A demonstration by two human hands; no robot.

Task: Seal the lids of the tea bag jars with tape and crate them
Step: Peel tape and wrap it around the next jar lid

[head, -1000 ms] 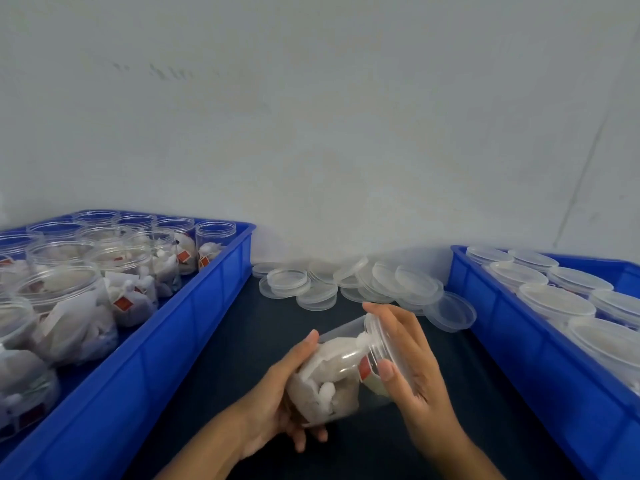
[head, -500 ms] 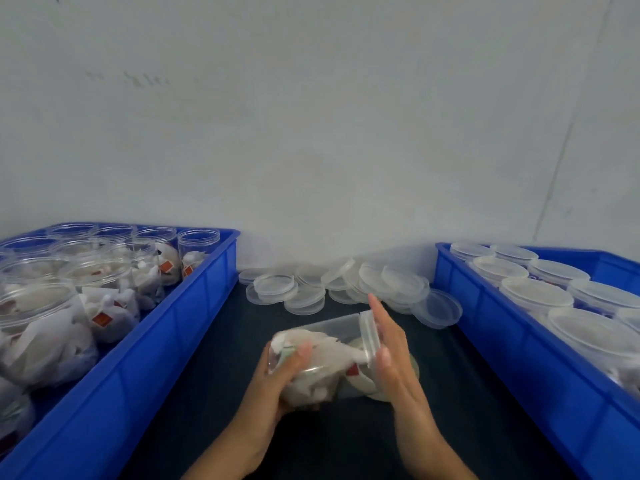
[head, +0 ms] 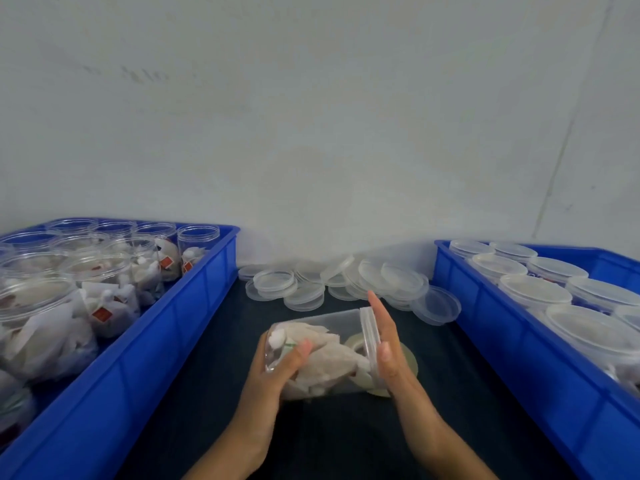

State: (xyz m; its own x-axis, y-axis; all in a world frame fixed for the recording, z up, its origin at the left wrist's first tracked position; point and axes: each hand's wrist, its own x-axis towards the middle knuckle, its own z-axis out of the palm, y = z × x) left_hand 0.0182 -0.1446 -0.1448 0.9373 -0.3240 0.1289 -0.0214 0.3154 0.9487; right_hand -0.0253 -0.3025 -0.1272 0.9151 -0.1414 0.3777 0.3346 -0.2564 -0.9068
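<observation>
Left crate (head: 194, 306) at 9 o'clock holds unlidded jars; at 6 the left hand (head: 277, 372) grips the jar (head: 322, 348), tipped on its side, fingers curled round its base. Right hand (head: 388, 344) has gone from cupping the lid (head: 367, 337) a second ago to flat, fingers straight, palm pressed on it, so lid looks seated. Tape roll (head: 407, 365) lies just behind that hand, taping probably next; lidded jars fill right crate (head: 485, 306) at 3.

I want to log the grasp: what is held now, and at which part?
The left hand grips the jar at its base end; the right hand presses flat on its lid.
</observation>
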